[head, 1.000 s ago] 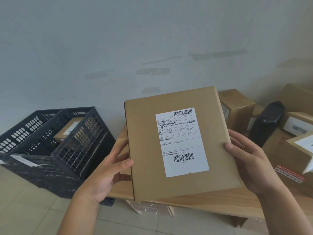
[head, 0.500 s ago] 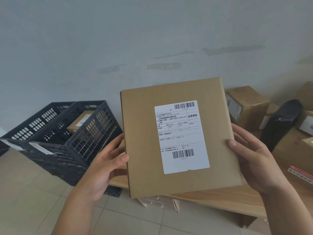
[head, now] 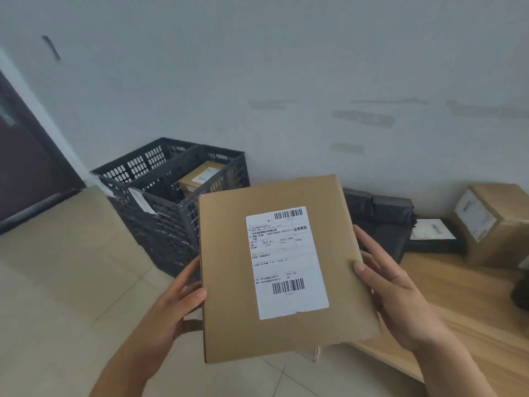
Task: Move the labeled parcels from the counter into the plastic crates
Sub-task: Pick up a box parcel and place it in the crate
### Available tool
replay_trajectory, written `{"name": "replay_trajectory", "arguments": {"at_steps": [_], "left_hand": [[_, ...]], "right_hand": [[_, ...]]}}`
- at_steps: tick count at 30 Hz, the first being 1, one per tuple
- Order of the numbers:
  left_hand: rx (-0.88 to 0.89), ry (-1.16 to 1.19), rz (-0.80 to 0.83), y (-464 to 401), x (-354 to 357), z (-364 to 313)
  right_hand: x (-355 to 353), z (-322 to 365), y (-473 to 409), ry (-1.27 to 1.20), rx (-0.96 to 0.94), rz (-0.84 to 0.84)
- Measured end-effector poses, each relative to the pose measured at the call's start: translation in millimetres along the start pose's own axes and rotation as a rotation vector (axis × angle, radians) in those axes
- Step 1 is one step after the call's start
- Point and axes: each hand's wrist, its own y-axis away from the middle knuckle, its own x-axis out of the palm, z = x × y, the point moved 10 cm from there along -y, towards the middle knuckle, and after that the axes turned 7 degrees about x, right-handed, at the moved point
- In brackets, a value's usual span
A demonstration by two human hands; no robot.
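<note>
In the head view, you hold the flat cardboard parcel in the air between your hands: your left hand grips its left edge and your right hand grips its right edge. Behind it to the left stand two dark plastic crates on the floor, one with a small labeled box inside, and the wooden counter with another cardboard box lies to the right. The white shipping label faces you, and the parcel's long axis runs from near you toward the wall, a little tilted.

White shipping label on flat parcel: 2 barcodes, top + bottom, "业务类型" at upper right, rest of print too blurred. Labels on parcels right of that parcel: unreadable.
</note>
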Motion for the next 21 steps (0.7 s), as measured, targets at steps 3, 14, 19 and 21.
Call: {"name": "replay_trajectory", "arguments": {"at_steps": [3, 14, 19, 21], "left_hand": [[-0.073, 0.052, -0.115, 41, -53, 24], [-0.080, 0.128, -0.336, 195, -170, 65], [-0.070, 0.127, -0.371, 234, -197, 68], [-0.063, 0.129, -0.383, 246, -207, 69]], "right_hand": [[54, -26, -5, 0.031, 0.098, 0.074], [223, -73, 28, 0.147, 0.287, 0.375], [264, -84, 41, 0.169, 0.278, 0.401], [276, -89, 47, 0.164, 0.268, 0.412]]}}
